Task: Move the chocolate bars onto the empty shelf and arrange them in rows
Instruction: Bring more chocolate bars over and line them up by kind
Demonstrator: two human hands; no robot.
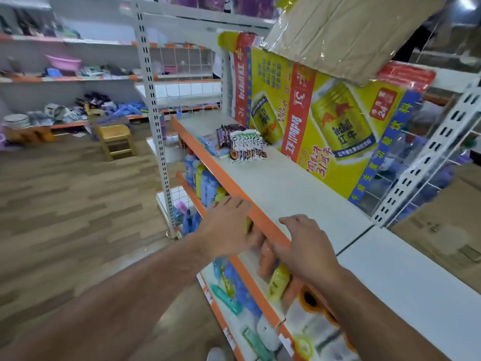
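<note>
- The wood-patterned plank floor [65, 191] fills the left side of a shop aisle. Racks of mixed goods line the far wall.
- One long pale shelf with an orange front lip [286, 183] runs away from the person, mostly bare.
- One yellow printed cardboard panel showing drink cans [325, 126] stands along the back of the shelf.
- One brown cardboard sheet wrapped in clear film [351, 35] hangs tilted above the panel.
- Two hands are at the near lip.
  - The left hand [229, 225] is spread, its straight fingers against the lip.
  - The right hand [309, 246] has its fingers bent over the lip, but blur hides whether it grips.
- Several blue and yellow plastic bottles [205, 183] crowd the tier below.
- One small wooden chair [114, 136] stands on the floor.
- The chocolate bars sit at the shelf's far end, well apart from both hands.
  - About seven white-wrapped chocolate bars [247, 147] stand on edge in a row.
  - A few dark-wrapped bars [229, 134] are behind them, too blurred to count.
</note>
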